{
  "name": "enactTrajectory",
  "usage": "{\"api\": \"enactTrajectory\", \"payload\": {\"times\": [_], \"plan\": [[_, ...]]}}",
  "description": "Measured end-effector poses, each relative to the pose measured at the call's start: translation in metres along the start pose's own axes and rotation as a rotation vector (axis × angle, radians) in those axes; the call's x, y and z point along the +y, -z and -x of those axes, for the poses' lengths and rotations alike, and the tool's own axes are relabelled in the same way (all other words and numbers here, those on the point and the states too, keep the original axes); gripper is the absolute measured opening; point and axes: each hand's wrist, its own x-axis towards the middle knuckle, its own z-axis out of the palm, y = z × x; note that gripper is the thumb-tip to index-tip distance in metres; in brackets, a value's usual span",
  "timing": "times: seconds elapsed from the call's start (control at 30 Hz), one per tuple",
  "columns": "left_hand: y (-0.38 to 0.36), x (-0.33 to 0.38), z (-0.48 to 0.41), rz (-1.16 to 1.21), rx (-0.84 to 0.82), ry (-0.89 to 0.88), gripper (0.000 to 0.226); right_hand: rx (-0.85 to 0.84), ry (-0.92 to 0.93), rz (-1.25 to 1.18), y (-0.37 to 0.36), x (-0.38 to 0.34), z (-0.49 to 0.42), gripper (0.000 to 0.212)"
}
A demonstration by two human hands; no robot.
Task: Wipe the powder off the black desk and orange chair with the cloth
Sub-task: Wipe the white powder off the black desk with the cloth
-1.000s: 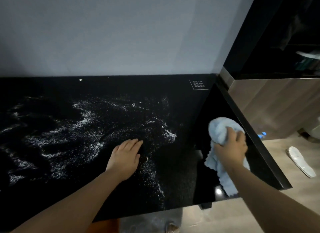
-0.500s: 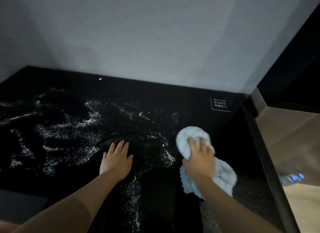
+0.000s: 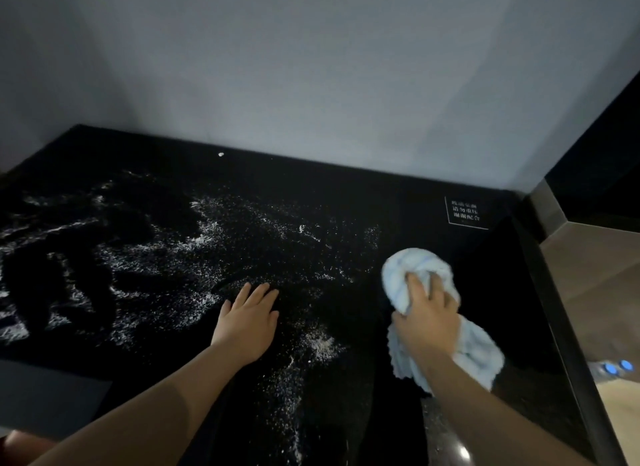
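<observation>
The black desk (image 3: 346,188) fills the lower view, and white powder (image 3: 207,257) is smeared in streaks across its left and middle. My right hand (image 3: 426,320) grips a bunched pale blue cloth (image 3: 412,268) and presses it on the desk's right part, at the right edge of the powder. The cloth's loose end (image 3: 474,354) trails toward me under my wrist. My left hand (image 3: 247,323) lies flat on the desk, fingers straight, amid the powder. A sliver of orange (image 3: 14,445) shows at the bottom left corner; I cannot tell if it is the chair.
A grey wall (image 3: 311,67) rises right behind the desk. A white printed label (image 3: 465,211) sits near the desk's back right corner. The desk's right edge (image 3: 568,327) drops to a wooden floor, with two blue lights (image 3: 618,367) there. A grey panel (image 3: 45,396) lies at lower left.
My right hand has carried the cloth from the desk's right edge leftward to the powder's edge. My left hand stays flat in the same spot. The camera view has turned left.
</observation>
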Motion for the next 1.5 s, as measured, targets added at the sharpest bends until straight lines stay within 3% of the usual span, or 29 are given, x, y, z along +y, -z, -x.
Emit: {"api": "enactTrajectory", "payload": {"times": [0.17,0.27,0.33,0.4,0.47,0.53,0.63,0.8,0.9,1.03,1.07,1.17,1.27,1.33,1.4,1.5], "plan": [[-0.002,-0.004,0.000,-0.023,0.007,-0.042,0.053,0.016,0.382,-0.217,-0.009,-0.073,0.056,0.057],[0.002,-0.005,0.000,-0.019,-0.019,-0.062,0.053,0.024,0.452,-0.469,-0.004,-0.080,0.060,0.050],[0.012,-0.006,-0.004,0.001,-0.025,-0.084,0.049,0.132,0.269,-0.564,0.007,-0.063,0.038,0.053],[0.021,-0.008,-0.010,0.023,0.011,-0.099,0.046,0.261,0.008,-0.428,0.016,-0.034,0.013,0.058],[0.026,-0.010,-0.016,0.009,0.079,-0.088,0.046,0.192,-0.261,-0.241,0.019,-0.005,-0.008,0.069],[0.026,-0.010,-0.023,-0.061,0.099,-0.072,0.051,0.093,-0.478,-0.204,0.011,0.016,-0.020,0.076],[0.026,-0.009,-0.040,-0.131,0.083,-0.007,0.059,0.042,-0.526,-0.162,-0.003,0.022,-0.043,0.080],[0.031,-0.004,-0.070,0.067,0.024,0.169,0.060,-0.063,-0.314,-0.124,-0.002,0.011,-0.098,0.073],[0.032,-0.003,-0.077,0.031,0.020,0.187,0.057,-0.037,0.042,0.038,-0.006,-0.013,-0.098,0.072],[0.035,-0.002,-0.080,0.035,0.037,0.207,0.054,-0.059,0.527,-0.276,-0.011,-0.073,-0.051,0.056],[0.037,-0.002,-0.080,0.042,0.040,0.209,0.053,-0.069,0.535,-0.423,-0.011,-0.082,-0.043,0.054],[0.040,-0.006,-0.081,0.058,0.009,0.198,0.052,-0.093,0.331,-0.743,-0.002,-0.075,-0.060,0.056],[0.043,-0.009,-0.081,0.060,-0.024,0.181,0.052,0.215,0.145,-0.478,0.008,-0.029,-0.124,0.051],[0.044,-0.009,-0.082,0.062,-0.033,0.174,0.052,0.054,-0.033,-0.209,0.012,0.001,-0.162,0.065],[0.044,-0.009,-0.083,0.071,-0.034,0.171,0.052,-0.106,-0.132,-0.106,0.008,0.013,-0.183,0.070],[0.043,-0.010,-0.084,0.058,-0.031,0.171,0.052,-0.090,0.075,0.006,0.002,-0.018,-0.176,0.064]]}}
